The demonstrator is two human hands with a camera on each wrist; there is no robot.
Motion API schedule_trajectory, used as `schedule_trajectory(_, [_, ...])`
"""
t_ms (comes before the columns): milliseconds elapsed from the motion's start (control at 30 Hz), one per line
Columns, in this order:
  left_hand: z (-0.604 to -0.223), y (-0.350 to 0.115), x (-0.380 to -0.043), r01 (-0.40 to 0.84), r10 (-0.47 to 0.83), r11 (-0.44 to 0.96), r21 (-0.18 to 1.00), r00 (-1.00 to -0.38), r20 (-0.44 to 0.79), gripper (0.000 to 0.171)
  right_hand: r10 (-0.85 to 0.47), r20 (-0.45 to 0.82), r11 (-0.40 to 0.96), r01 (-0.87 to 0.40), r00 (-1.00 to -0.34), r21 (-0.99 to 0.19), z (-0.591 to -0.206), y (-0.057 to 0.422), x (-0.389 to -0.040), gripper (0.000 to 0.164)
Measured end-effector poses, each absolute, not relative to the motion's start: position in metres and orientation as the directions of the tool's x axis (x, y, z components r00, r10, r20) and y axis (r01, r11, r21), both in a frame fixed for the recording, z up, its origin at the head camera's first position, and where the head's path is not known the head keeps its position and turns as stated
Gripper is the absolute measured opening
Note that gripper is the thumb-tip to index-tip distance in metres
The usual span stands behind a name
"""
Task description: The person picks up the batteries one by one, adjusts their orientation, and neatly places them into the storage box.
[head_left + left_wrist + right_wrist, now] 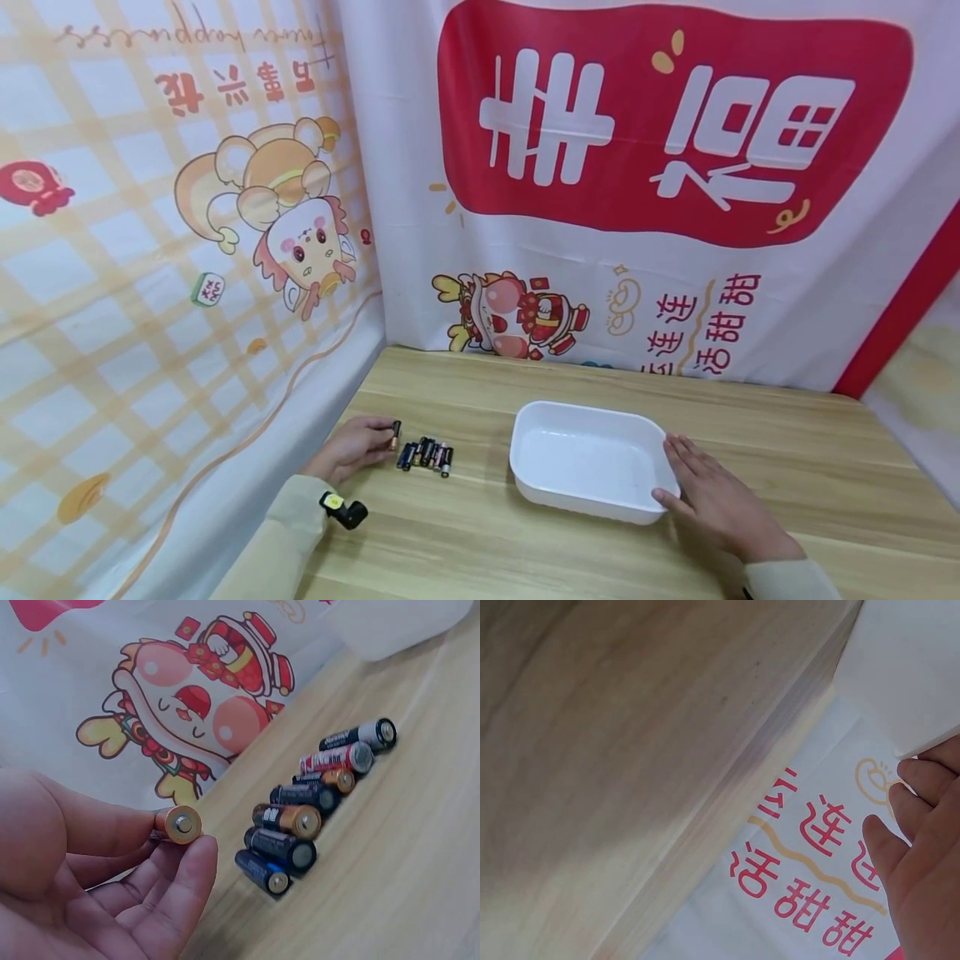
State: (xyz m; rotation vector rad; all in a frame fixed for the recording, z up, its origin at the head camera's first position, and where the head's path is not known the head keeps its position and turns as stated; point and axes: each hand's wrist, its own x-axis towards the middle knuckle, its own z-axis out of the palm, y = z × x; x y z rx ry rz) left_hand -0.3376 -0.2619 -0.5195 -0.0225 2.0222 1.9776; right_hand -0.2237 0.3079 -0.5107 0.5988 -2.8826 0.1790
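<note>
i count eight cylindrical batteries in all. one, a copper-ended battery (180, 825), is pinched between the thumb and fingertips of my left hand (354, 446), its button end turned towards my wrist. the other seven lie side by side in one row of batteries (287, 820) on the wood-grain table (465, 550), just right of that hand: two with copper ends, one red and white, one black and silver, three dark. well to the right of the row sits one white rectangular dish (588, 467) with rounded corners. my right hand (712, 496) is open, fingers relaxed and touching the dish's right end, thumb at its near corner. two printed cloths, one checked (135, 275), one red and white (405, 108), hang around the table.
</note>
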Motion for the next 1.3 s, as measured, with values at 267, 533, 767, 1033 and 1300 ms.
schedule_trajectory(267, [-0.509, -0.253, -0.335, -0.233, 0.261, -0.025, 0.972, -0.940, -0.219, 0.050, -0.373, 0.203, 0.912, -0.398, -0.905, -0.097, -0.513, 0.308, -0.221, 0.080])
schedule_trajectory(533, [-0.493, -0.240, -0.332, -0.211, 0.323, -0.050, 0.976, -0.928, -0.184, 0.051, -0.371, 0.192, 0.913, -0.395, -0.909, -0.106, -0.511, 0.306, -0.222, 0.081])
schedule_trajectory(767, [-0.481, -0.225, -0.333, -0.199, 0.392, -0.068, 0.978, -0.906, -0.158, 0.049, -0.375, 0.191, 0.911, -0.399, -0.907, -0.103, -0.509, 0.306, -0.223, 0.081])
schedule_trajectory(1033, [-0.472, -0.204, -0.337, -0.178, 0.441, -0.058, 0.982, -0.887, -0.135, 0.045, -0.397, 0.229, 0.903, -0.423, -0.889, -0.076, -0.512, 0.309, -0.225, 0.079])
schedule_trajectory(1300, [-0.469, -0.176, -0.338, -0.164, 0.475, -0.040, 0.986, -0.871, -0.126, 0.036, -0.393, 0.228, 0.902, -0.421, -0.891, -0.091, -0.512, 0.310, -0.224, 0.079])
